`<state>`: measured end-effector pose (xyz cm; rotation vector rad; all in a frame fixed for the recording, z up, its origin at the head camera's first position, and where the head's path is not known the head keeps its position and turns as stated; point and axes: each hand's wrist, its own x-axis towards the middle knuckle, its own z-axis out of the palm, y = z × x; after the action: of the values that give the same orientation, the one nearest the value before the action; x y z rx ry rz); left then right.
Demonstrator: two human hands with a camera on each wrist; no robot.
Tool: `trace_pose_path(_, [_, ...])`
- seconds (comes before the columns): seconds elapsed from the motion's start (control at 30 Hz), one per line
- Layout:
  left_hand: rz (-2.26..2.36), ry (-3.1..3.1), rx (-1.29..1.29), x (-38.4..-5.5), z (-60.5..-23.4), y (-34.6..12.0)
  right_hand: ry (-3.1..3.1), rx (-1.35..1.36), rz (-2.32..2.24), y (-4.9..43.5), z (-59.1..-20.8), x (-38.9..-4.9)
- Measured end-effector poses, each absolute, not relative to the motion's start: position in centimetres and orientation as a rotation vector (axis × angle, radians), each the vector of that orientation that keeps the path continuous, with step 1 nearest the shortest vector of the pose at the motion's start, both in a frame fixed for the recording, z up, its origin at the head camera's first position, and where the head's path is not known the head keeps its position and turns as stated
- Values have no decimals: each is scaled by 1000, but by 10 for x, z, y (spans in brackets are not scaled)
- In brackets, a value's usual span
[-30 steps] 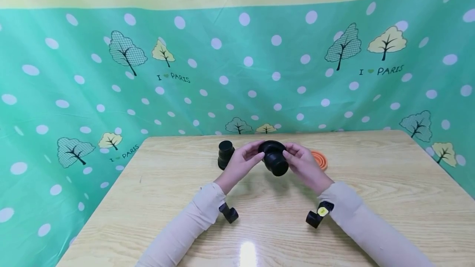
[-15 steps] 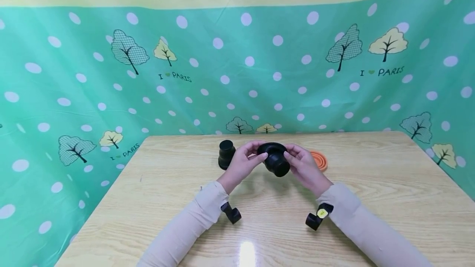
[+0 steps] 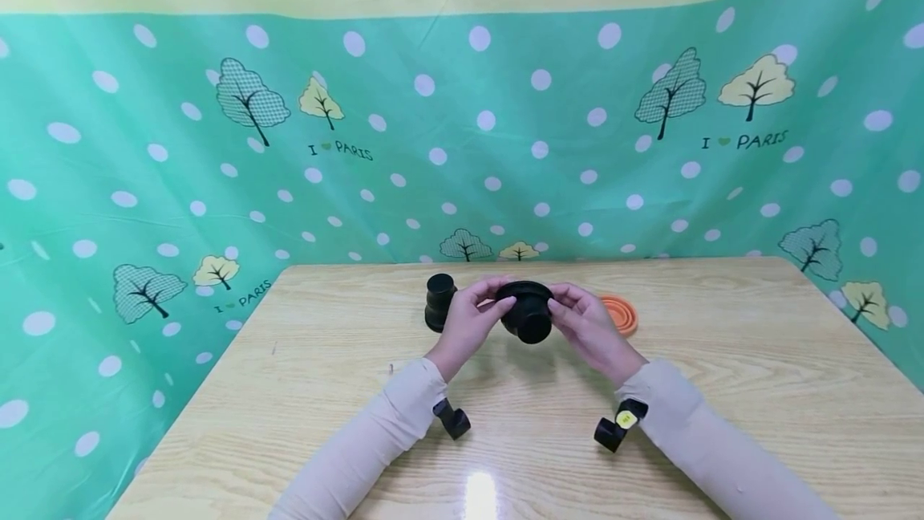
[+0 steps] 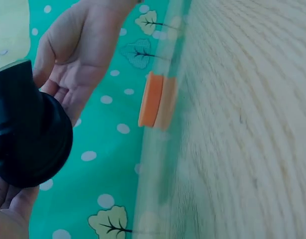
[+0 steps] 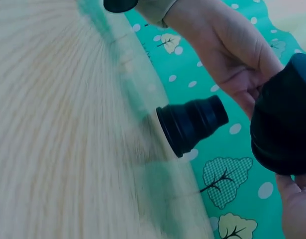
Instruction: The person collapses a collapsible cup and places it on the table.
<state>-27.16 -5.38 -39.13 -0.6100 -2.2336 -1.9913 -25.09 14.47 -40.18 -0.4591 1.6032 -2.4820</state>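
Observation:
A black collapsible cup is held above the table between both hands, tilted with its narrow end down and toward me. My left hand pinches the left side of its wide rim, thumb in front. On the opposite side my right hand pinches the rim the same way. Seen from the left wrist, the cup shows its broad rim and stepped wall. A second black collapsible cup stands extended, wide end down, behind my left hand; the right wrist view shows its ridged wall.
An orange collapsible cup, folded flat into rings, lies on the wooden table behind my right hand. A green dotted curtain hangs along the table's back edge. Black wrist devices hang at both cuffs.
The held cup has shifted slightly left, and its narrow end has swung leftward to face me more directly. Both hands keep their grip on the rim; the other cups have not moved.

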Motion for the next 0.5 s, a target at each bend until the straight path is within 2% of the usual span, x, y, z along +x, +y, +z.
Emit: trace_pose_path(0.5, [-1899, -2377, -628, -273, -396, -57, 2464, -540, -1949, 139, -397, -255])
